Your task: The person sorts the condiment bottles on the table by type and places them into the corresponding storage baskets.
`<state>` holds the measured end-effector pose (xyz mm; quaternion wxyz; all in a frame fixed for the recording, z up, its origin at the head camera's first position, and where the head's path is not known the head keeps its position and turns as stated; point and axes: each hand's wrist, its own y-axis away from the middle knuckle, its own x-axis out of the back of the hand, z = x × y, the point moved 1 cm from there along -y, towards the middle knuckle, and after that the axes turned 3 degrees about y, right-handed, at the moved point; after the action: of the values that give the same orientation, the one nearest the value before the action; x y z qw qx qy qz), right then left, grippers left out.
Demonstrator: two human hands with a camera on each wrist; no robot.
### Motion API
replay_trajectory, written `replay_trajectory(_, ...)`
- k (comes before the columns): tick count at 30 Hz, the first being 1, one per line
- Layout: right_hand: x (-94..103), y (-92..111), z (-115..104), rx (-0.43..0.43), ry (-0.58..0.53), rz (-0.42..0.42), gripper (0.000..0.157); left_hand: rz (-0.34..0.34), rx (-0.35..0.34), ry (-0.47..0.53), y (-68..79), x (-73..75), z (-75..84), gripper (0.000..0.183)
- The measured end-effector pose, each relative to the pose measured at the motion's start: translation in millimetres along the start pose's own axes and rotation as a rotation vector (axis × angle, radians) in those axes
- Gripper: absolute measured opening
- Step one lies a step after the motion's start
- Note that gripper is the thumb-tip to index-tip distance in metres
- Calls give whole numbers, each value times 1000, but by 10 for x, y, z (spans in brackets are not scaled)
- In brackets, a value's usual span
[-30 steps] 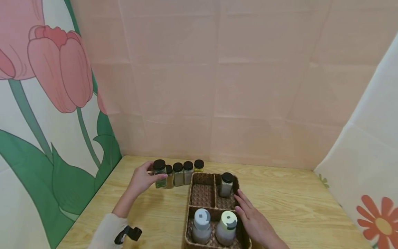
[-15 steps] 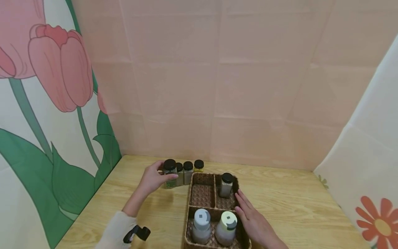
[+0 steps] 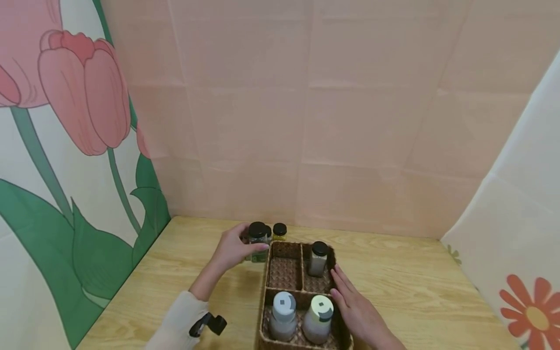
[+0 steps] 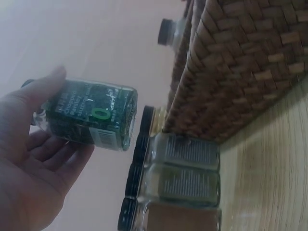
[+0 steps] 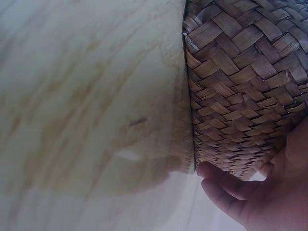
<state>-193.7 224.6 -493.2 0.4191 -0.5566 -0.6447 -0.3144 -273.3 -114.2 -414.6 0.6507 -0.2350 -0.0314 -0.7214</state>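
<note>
Our left hand [image 3: 233, 250] pinches the parsley jar [image 4: 94, 115] between thumb and fingers, raised off the table [image 3: 402, 277] just left of the woven basket's [image 3: 284, 274] far end. Our right hand [image 3: 360, 313] is unclenched, its fingers extended against the basket's right wall. Lower down, a row of black-lidded jars [image 4: 183, 185] stands by the basket's left wall. Inside the basket we have a white-capped bottle [image 3: 283, 321] and a yellow-capped bottle [image 3: 317, 323] in the near compartment.
</note>
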Motion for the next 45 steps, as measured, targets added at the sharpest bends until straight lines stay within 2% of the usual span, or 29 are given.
replay_trajectory(4, 7, 8, -8, 14, -4, 11, 67, -15, -24, -1, -23, -64, 14, 51)
replay_trajectory(13, -3, 20, -5, 20, -2, 22, 64, -77, -26, 36, -46, -161, 14, 63)
replay_trajectory(22, 1, 22, -2, 33, -2, 42, 63, -99, -11, -24, -80, -242, 88, 69)
replay_trajectory(28, -8, 18, 4, 32, 5, 48, 63, -133, -59, -36, -137, -331, 154, 59)
replay_trajectory(32, 3, 16, -7, 33, 7, 45, 63, -165, -75, -25, -176, -406, 187, 66)
replay_trajectory(37, 1, 18, -5, 30, 7, 41, 63, -192, -78, -78, -215, -504, 231, 76)
replay_trajectory(45, -7, 16, -5, 32, 0, 48, 64, -244, -103, -109, -238, -626, 282, 64)
